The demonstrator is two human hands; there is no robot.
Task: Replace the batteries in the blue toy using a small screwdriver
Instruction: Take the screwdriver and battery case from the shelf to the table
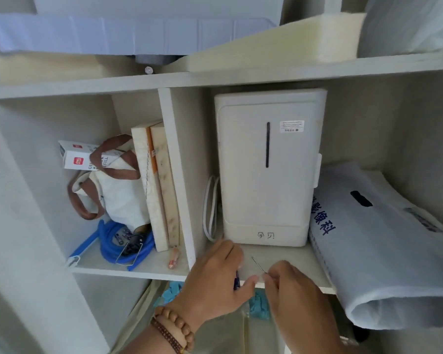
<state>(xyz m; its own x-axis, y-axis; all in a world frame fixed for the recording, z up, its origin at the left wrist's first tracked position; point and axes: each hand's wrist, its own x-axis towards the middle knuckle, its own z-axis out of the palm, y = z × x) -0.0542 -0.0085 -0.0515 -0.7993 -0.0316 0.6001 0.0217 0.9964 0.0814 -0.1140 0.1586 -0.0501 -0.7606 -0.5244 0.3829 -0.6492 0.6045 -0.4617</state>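
Both hands (216, 282) crowd shelf edge (128, 273).

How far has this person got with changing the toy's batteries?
Barely begun. At the shelf, the right hand pinches a thin metal shaft, likely the small screwdriver; the left hand grips something dark blue. No opened toy or batteries are visible, so unscrewing and swapping remain.

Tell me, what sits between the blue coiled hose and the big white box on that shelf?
In the head view, two upright pale boards and the shelf's vertical divider stand between the blue hose and the white box.
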